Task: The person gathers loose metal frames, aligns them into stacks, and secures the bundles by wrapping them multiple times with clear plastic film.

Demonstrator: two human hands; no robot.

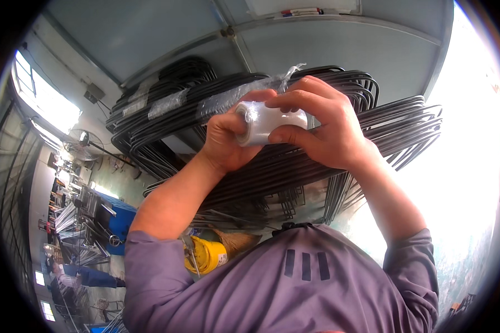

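Note:
Between my two hands is a roll of clear plastic stretch film (264, 125), held sideways above a stack of bent black metal rods (294, 166). My left hand (230, 133) grips the roll's left end, its thumb by the core opening. From the right, my right hand (322, 119) pinches the roll with fingers on top and thumb below. Film is wound around the bundled rods (222, 102) behind my hands, and a loose twisted tail of film (291, 75) sticks up there.
A grey panelled wall (328, 50) rises behind the rods, with markers (303, 11) on a ledge. Below my left forearm sit a yellow bucket-like container (206, 254) and a straw broom head (236, 241). At far left are a fan (83, 139), metal parts and another person (89, 276).

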